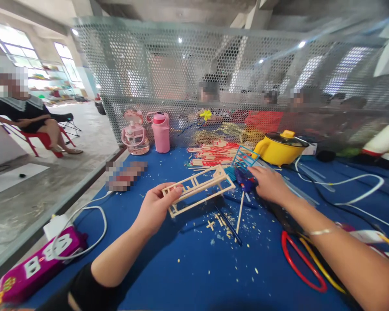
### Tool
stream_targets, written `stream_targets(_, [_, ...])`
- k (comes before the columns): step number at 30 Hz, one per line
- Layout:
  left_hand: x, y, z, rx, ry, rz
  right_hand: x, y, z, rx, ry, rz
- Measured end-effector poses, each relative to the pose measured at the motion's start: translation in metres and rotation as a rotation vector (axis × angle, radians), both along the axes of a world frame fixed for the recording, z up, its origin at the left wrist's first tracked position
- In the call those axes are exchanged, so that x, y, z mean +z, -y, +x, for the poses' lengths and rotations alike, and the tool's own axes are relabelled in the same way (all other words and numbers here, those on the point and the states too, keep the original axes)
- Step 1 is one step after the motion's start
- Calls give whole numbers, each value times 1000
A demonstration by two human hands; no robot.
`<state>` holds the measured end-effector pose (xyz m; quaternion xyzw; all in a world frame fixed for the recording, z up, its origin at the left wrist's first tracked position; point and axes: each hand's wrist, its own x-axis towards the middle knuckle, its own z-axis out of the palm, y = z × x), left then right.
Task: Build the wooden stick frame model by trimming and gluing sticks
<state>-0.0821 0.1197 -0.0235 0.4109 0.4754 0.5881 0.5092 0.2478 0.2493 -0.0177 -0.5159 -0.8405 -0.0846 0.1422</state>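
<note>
My left hand (pixel 158 203) grips one end of a pale frame of thin wooden sticks (pixel 199 185), holding it tilted above the blue table. At the right, my right hand (pixel 268 181) has its fingers curled at a dark blue hot glue gun (pixel 244 179), whose nozzle points down; part of the grip is hidden by the hand. Just behind the glue gun stands a small blue stick frame (pixel 247 156). Below the wooden frame lie a loose stick (pixel 240 211), a dark blue pen-like tool (pixel 230 226), a small cross of sticks (pixel 210 225) and scraps.
Red-tipped sticks (pixel 214 153) are piled at the back, beside a yellow pot (pixel 280 147). Two pink bottles stand before a perforated metal screen (pixel 168 77). A purple power strip (pixel 43 263), white cables and red-handled scissors (pixel 303 263) flank my arms. A person sits at far left.
</note>
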Motion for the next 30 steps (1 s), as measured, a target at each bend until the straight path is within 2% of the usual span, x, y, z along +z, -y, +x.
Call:
stream_targets(2, [1, 2, 8, 37, 112, 20, 7, 26, -24, -33, -391, -55])
stream_targets(3, [2, 4, 14, 61, 167, 35, 10, 42, -39, -30, -653, -185])
stream_targets(5, [2, 9, 28, 103, 248, 74, 16, 76, -71, 95, -1020, -558])
stream_targets(7, [-1, 15, 45, 112, 257, 131, 20, 103, -100, 235, -1182, -788])
stream_targets(10, [-9, 23, 65, 42, 168, 192, 21, 119, -128, 312, -1375, -781])
stream_targets(13, [-15, 27, 79, -31, 47, 242, 15, 116, -133, 377, -1421, -633])
stream_targets(16, [-17, 27, 86, -52, -5, 299, 5, 112, -127, 368, -1423, -546])
stream_targets(20, [-21, 28, 92, -95, 20, 299, -1, 110, -117, 387, -1449, -671])
stream_targets(24, [-24, 24, 90, -132, 61, 238, 4, 106, -109, 387, -1430, -790])
stream_targets(28, [-7, 9, 74, 64, 83, 299, 8, 105, -106, 368, -1372, -807])
stream_targets(30, [5, 5, 64, 25, 119, 348, 7, 106, -106, 377, -1321, -778])
